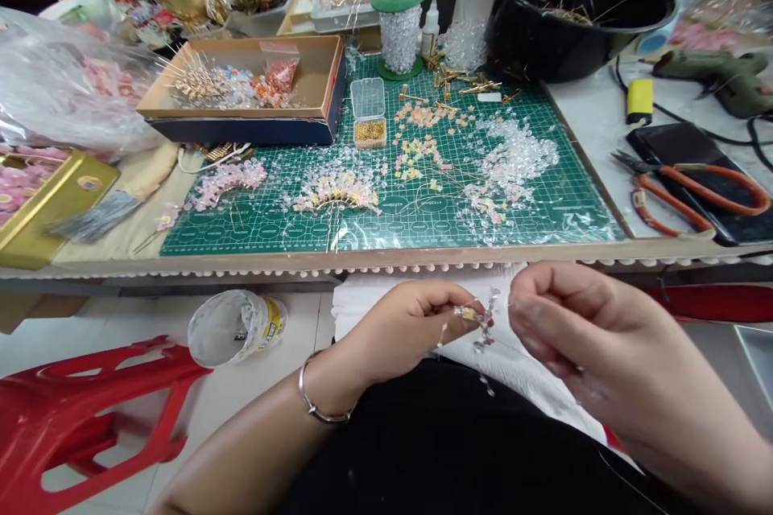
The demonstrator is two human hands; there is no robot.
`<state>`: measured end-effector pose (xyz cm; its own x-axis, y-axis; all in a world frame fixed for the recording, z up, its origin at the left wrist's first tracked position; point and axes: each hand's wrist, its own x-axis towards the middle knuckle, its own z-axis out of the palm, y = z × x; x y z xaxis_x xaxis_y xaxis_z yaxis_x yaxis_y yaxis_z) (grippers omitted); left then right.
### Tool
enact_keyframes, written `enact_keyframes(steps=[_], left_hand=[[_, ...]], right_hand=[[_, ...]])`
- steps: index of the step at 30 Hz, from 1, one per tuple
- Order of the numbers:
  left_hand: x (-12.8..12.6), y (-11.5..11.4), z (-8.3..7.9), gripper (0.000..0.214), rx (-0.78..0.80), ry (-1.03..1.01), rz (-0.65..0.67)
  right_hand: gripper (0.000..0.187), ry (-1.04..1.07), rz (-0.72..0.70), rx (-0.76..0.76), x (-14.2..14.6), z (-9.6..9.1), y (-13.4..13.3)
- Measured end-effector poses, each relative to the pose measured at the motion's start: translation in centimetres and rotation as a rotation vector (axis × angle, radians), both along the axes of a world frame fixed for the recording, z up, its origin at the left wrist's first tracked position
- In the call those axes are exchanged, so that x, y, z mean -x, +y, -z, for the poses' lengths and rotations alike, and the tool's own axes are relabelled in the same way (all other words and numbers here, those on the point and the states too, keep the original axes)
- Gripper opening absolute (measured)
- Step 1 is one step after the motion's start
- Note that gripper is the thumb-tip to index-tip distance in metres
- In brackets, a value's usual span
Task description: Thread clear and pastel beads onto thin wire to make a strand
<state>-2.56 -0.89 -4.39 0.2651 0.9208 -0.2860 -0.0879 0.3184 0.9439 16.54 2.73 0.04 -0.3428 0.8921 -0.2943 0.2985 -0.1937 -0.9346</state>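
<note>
My left hand (416, 322), with a silver bangle at its wrist, pinches a beaded wire sprig (483, 320) of clear beads and small pale flowers over my lap. Close on its right, my right hand (561, 322) is closed, thumb against forefinger; what lies in that pinch is too fine to make out. On the green cutting mat (271, 233) beyond them rest a beaded hair comb (338, 191) with pale yellow and pink flowers and a pink one (229, 181). Loose clear beads (513, 153) and small flower pieces (416, 157) lie scattered at the right.
A box of beaded pieces (241, 125), a bead spool (399, 32) and a black tub (580, 24) stand at the back. Orange-handled pliers (670, 213) lie on a phone (706, 161) at right. Below left are a white bucket (221, 330) and a red stool (72, 418).
</note>
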Motion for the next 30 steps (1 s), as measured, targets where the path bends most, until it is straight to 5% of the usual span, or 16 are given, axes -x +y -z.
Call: enact_keyframes(steps=[7, 13, 21, 30], left_hand=[[-0.9, -0.1, 0.6, 0.015, 0.010, -0.226, -0.158], [-1.0, -0.4, 0.5, 0.013, -0.126, -0.178, -0.170], [-0.6, -0.9, -0.2, 0.007, -0.310, 0.050, -0.143], [-0.1, -0.8, -0.3, 0.014, -0.096, 0.002, -0.047]], right_hand=[[0.022, -0.199, -0.069, -0.151, -0.1, 1.3, -0.8], [0.022, -0.303, -0.039, -0.176, 0.1, 1.1, -1.1], [0.028, -0.345, -0.054, -0.073, 0.5, 0.9, -0.9], [0.047, -0.147, -0.074, 0.239, -0.2, 1.6, 0.1]])
